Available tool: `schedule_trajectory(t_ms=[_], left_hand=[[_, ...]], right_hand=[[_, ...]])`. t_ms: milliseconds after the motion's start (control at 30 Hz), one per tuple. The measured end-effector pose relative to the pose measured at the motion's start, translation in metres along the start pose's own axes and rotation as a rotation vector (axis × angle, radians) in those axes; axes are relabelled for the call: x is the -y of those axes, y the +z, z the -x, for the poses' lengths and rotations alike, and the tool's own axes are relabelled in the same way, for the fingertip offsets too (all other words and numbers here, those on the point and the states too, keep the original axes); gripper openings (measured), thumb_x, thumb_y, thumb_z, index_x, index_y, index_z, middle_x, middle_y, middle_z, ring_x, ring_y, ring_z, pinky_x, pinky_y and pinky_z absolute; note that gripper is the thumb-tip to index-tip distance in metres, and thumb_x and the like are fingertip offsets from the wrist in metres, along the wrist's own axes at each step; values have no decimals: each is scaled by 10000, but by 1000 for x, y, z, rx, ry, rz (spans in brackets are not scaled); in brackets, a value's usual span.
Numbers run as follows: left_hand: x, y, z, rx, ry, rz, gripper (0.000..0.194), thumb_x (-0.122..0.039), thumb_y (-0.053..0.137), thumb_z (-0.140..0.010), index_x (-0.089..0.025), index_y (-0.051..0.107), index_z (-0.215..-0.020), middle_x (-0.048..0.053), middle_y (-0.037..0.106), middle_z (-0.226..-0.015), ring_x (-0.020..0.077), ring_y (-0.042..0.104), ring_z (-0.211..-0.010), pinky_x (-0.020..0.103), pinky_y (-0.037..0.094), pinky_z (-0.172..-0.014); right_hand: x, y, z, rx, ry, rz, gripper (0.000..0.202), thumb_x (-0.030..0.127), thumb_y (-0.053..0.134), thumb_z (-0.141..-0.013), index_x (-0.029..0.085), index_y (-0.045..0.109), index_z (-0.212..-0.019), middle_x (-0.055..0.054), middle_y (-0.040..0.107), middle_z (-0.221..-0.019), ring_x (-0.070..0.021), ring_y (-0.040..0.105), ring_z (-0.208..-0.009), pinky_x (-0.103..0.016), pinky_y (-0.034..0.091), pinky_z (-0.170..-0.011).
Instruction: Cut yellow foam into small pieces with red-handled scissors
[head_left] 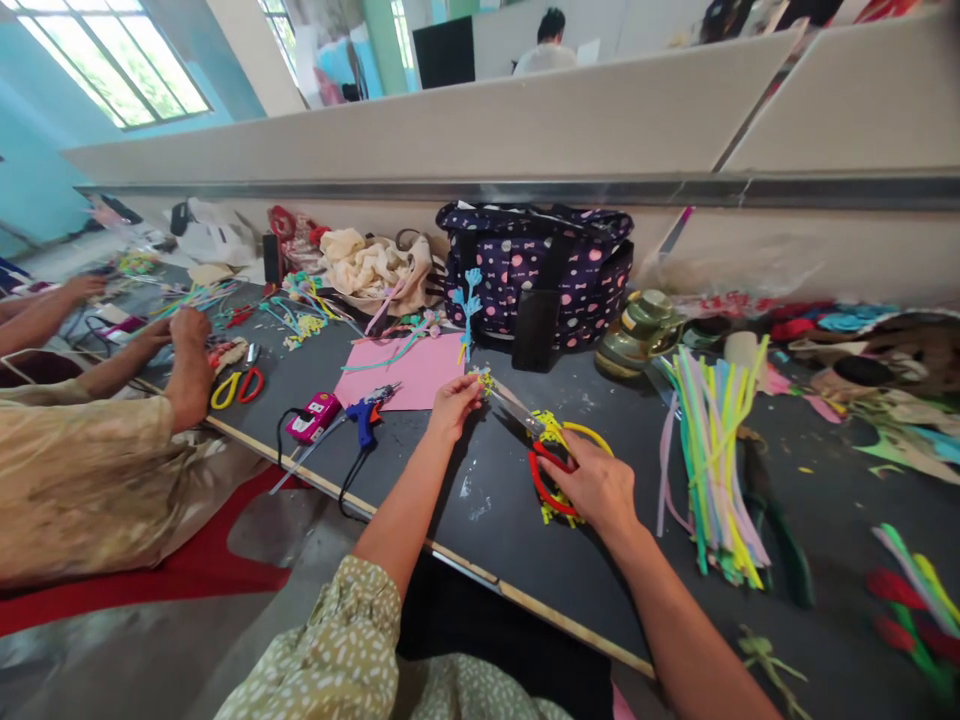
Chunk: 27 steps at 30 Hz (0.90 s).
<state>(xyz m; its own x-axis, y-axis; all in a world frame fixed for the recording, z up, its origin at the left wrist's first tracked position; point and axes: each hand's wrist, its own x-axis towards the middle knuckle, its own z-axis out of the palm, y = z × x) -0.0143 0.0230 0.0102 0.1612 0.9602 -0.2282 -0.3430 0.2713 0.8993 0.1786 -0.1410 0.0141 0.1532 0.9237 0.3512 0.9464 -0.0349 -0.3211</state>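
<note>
My left hand [454, 408] pinches a small yellow-green fuzzy piece [486, 381] by its fingertips; its exact shape is too small to tell. In my right hand [598, 480] is a pair of scissors [541, 476] with red and yellow handles. Their blades point left, with the tips at or just beside the fuzzy piece. Under and around the handles lie several short yellow fuzzy pieces [553, 424], partly hidden by the scissors and my fingers. Beyond my left hand, a light-blue pipe-cleaner sprig [470, 312] rises beside a pink sheet [405, 368].
Left of my arm lie a blue glue gun [366, 420] and a magenta box [313, 416]. A dotted bag [540, 270] with a black phone [535, 330] and a jar [637, 335] stand behind. Pipe cleaners [712, 450] are bundled at right. A co-worker's arm [191, 370] is at left.
</note>
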Motion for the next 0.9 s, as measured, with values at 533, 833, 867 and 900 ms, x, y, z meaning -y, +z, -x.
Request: schedule_trajectory(t_ms=[533, 833, 867, 900], left_hand=[[20, 8, 7, -101, -106, 307, 214, -134, 740, -644, -158, 695, -852, 17, 676, -732, 79, 601, -640, 242, 505, -725], [20, 14, 12, -144, -111, 352, 179, -116, 739, -635, -144, 685, -803, 4, 658, -680, 67, 584, -576, 228, 504, -676], [20, 14, 12, -145, -110, 353, 180, -115, 740, -635, -143, 685, -804, 6, 660, -684, 69, 586, -579, 231, 504, -682], [19, 14, 12, -146, -111, 354, 182, -113, 740, -635, -143, 685, -806, 6, 661, -687, 69, 588, -581, 233, 503, -687]], right_hand=[[4, 16, -2, 7, -48, 62, 523, 598, 449, -845, 201, 639, -1127, -56, 707, -884, -156, 638, -726, -243, 395, -574], [2, 20, 0, 28, -63, 104, 525, 611, 422, -857, 216, 628, -1134, -59, 713, -948, -184, 652, -787, -252, 407, -590], [2, 20, 0, 34, -64, 106, 525, 611, 418, -859, 217, 625, -1139, -61, 712, -958, -182, 653, -787, -252, 411, -591], [2, 21, 1, 42, -67, 107, 525, 611, 416, -861, 219, 623, -1143, -61, 711, -962, -181, 654, -785, -253, 415, -593]])
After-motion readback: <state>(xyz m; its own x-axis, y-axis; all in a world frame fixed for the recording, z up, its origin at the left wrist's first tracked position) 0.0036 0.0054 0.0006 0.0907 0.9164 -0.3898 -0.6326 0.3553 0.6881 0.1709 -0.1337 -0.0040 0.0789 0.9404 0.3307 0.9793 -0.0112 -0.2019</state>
